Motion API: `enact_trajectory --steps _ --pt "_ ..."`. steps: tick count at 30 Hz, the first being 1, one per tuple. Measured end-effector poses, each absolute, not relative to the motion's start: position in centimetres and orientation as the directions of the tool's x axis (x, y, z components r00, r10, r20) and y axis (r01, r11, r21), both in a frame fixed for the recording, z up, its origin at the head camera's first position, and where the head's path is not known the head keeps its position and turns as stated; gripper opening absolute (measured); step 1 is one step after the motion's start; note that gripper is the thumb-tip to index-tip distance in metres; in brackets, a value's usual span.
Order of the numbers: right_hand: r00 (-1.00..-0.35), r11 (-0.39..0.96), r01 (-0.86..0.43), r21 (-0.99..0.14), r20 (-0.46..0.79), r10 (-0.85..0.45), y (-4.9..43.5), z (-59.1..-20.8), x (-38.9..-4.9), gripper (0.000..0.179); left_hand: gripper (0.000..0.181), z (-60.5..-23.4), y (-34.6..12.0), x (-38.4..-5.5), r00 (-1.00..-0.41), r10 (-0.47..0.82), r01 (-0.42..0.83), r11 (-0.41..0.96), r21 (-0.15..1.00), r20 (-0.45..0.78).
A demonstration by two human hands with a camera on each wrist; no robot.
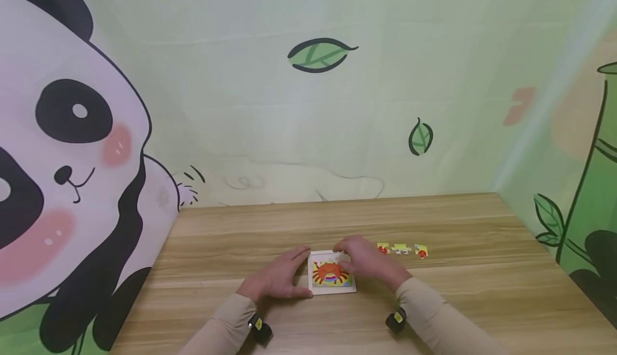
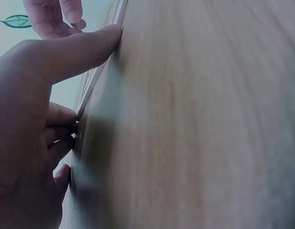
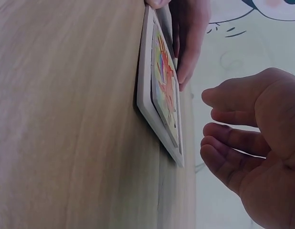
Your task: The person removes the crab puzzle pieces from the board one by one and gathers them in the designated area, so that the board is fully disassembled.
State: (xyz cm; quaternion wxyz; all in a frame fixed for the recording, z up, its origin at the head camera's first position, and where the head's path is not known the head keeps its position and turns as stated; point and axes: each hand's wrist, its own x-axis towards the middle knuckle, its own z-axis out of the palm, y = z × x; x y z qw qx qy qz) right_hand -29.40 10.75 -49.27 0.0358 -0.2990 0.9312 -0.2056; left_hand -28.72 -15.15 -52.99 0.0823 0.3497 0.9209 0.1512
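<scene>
A white-rimmed jigsaw board point(image 1: 333, 291) lies flat on the table with a red-orange crab picture point(image 1: 330, 272) in it. My left hand point(image 1: 278, 276) holds the board's left side, the thumb at the near corner and the fingers at the far one. The left wrist view shows that thumb point(image 2: 92, 52) right against the board's thin edge. Over the board's far right part hovers my right hand point(image 1: 365, 258), its fingers loosely bent. In the right wrist view nothing shows between those fingers point(image 3: 231, 152), and they stand apart from the board.
To the right of the board, three loose puzzle pieces lie in a row on the wooden table point(image 1: 231, 232): one left piece point(image 1: 382, 248), one middle piece point(image 1: 400, 248) and one right piece point(image 1: 421, 251). A printed panda backdrop point(image 1: 241, 103) rises behind the table's far edge.
</scene>
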Motion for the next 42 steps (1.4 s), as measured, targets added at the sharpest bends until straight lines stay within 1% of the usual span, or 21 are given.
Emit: enact_trajectory --steps 10,24,26,29,33,36,42 --pt "-0.786 0.708 -0.577 -0.407 0.043 -0.616 9.5 -49.2 -28.7 0.031 0.102 -53.0 -15.2 -28.8 -0.733 0.680 0.635 0.698 0.331 -0.029" --pt "-0.704 0.637 -0.690 -0.344 0.115 -0.701 7.5 -50.2 -28.8 0.029 0.101 -53.0 -15.2 -28.6 -0.732 0.681 0.638 0.693 0.335 -0.014" --pt "-0.704 0.638 -0.692 -0.337 0.119 -0.700 7.3 -50.2 -28.8 0.031 0.101 -53.0 -15.2 -28.6 -0.731 0.682 0.640 0.692 0.333 -0.013" --pt "-0.722 0.664 -0.670 -0.331 0.085 -0.686 7.1 -50.2 -28.7 0.033 0.102 -53.1 -15.2 -28.6 -0.730 0.683 0.641 0.694 0.329 -0.017" --pt "-0.747 0.693 -0.628 -0.356 0.025 -0.664 6.7 -49.9 -28.6 0.036 0.102 -53.2 -15.2 -28.7 -0.731 0.682 0.638 0.697 0.328 -0.026" --pt "-0.748 0.691 -0.623 -0.365 0.020 -0.664 6.5 -49.8 -28.5 0.035 0.102 -53.2 -15.2 -28.8 -0.733 0.680 0.635 0.697 0.332 -0.026" --pt "-0.707 0.659 -0.680 -0.321 0.052 -0.705 6.0 -49.9 -28.8 0.010 0.101 -53.1 -15.2 -28.8 -0.730 0.683 0.641 0.691 0.333 -0.013"
